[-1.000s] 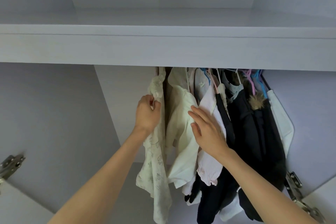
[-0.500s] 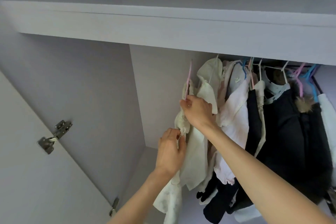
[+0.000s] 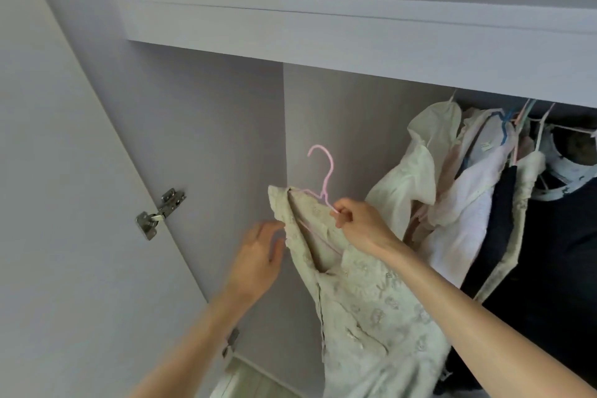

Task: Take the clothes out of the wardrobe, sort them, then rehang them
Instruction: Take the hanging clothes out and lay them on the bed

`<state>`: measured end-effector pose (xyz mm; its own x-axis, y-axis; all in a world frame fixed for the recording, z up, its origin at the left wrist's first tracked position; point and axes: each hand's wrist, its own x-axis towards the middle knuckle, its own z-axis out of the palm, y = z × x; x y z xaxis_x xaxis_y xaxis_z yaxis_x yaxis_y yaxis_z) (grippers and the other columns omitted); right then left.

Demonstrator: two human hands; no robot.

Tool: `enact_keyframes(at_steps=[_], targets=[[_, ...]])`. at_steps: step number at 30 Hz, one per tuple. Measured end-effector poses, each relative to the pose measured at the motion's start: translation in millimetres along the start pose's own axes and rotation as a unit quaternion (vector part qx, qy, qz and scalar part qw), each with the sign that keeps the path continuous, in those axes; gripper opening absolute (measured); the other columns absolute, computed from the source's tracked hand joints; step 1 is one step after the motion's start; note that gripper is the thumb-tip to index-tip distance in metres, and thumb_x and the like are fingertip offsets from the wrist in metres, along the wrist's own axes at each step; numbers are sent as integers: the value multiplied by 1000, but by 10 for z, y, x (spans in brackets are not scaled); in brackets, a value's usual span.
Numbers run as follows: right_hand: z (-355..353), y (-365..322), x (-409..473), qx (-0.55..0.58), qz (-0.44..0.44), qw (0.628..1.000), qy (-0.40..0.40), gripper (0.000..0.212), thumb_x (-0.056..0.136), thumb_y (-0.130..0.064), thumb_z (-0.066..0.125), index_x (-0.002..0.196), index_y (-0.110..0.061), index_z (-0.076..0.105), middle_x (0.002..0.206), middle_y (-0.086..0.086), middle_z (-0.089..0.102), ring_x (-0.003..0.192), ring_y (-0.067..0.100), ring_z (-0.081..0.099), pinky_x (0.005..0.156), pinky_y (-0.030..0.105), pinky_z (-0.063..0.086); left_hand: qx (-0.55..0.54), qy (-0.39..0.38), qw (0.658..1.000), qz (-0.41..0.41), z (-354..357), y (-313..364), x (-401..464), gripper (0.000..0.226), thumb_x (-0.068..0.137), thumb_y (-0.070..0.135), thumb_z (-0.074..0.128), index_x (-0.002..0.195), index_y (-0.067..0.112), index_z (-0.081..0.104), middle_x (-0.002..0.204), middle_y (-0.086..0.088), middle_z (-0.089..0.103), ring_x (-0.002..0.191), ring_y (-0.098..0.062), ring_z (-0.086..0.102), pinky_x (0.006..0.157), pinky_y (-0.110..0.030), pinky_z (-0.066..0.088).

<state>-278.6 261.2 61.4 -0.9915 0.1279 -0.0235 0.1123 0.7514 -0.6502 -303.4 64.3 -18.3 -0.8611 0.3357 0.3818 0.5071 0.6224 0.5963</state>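
Note:
A cream patterned garment (image 3: 365, 304) hangs on a pink wire hanger (image 3: 324, 178) that is off the rail, held out in front of the wardrobe's left side. My right hand (image 3: 361, 226) grips the hanger just below its hook. My left hand (image 3: 258, 255) is beside the garment's left shoulder with relaxed fingers, its fingertips at the fabric edge. Several other clothes (image 3: 465, 203) still hang at the right: cream, white and pink pieces, then dark navy garments (image 3: 555, 255).
A white shelf (image 3: 323, 26) runs overhead above the hanging space. The open wardrobe door (image 3: 64, 203) stands at the left with a metal hinge (image 3: 160, 213). The grey inner wall (image 3: 323, 113) lies behind the lifted hanger.
The cream garment on its pink hanger has come off the rail and moved left and down. My right hand went from the fabric to the hanger; my left let go of the cloth.

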Motion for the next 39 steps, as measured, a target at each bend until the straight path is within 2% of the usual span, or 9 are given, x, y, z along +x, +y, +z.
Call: enact_keyframes(at_steps=[2,5,9,12,16,21,28,33,39], targets=[[75,-28,3,-11,-37,999,-4,22,98,-11,39,103,-8,60,96,3,61,90,20,56,74,29,40,81,5,997,-8,-172,-225,106,50,85,32,35,123,5,55,117,-14,59,104,-35,57,85,-46,49],[157,-80,23,24,-103,994,-5,20,97,-9,40,100,-9,59,91,-3,56,80,11,51,65,14,36,180,-12,983,23,-363,-450,181,44,88,32,37,125,11,48,117,-13,60,105,-35,59,84,-48,48],[272,-97,30,61,-169,984,-11,16,97,-13,42,96,-15,58,89,-8,55,84,7,52,71,9,36,122,7,992,4,-529,-530,14,49,92,43,25,93,10,61,74,12,54,67,-20,57,62,-29,45],[386,-77,65,77,-209,975,4,16,97,-15,45,91,-25,56,86,-13,51,79,5,52,71,19,41,63,63,996,-20,-598,-466,-244,47,92,46,26,89,14,61,75,24,46,67,-2,48,64,-12,38],[651,-217,93,73,-262,961,-52,17,96,-16,45,95,-24,60,89,-14,54,82,14,58,74,35,49,57,89,991,-84,-728,-428,-660,35,98,38,37,94,14,63,81,12,60,69,2,53,66,-7,40],[1091,-614,-88,76,-356,916,-167,15,95,-18,48,100,-20,62,86,-16,52,77,-1,51,67,13,40,101,188,947,-242,-953,-260,-1497,18,96,25,42,85,22,57,62,19,50,61,6,52,57,-8,36],[1845,-1129,-708,-19,-462,841,-280,38,95,-41,42,123,-18,53,118,-5,56,110,13,51,85,25,36,198,352,827,-391,-1312,173,-2930,18,95,14,49,78,16,55,66,17,49,69,6,52,60,-6,36],[2408,-1616,-1449,51,-558,751,-349,13,94,-24,52,94,-15,62,85,-2,61,80,17,56,69,30,42,261,417,739,-461,-1627,628,-3867,16,92,14,52,79,20,58,63,19,50,67,7,54,57,-6,37],[2867,-2524,-3020,182,-644,645,-370,20,89,-33,56,84,-17,66,80,-11,61,75,10,56,70,26,44,346,486,532,-601,-1982,1464,-5297,34,84,62,35,81,35,55,60,16,53,57,-10,54,44,-23,37]])
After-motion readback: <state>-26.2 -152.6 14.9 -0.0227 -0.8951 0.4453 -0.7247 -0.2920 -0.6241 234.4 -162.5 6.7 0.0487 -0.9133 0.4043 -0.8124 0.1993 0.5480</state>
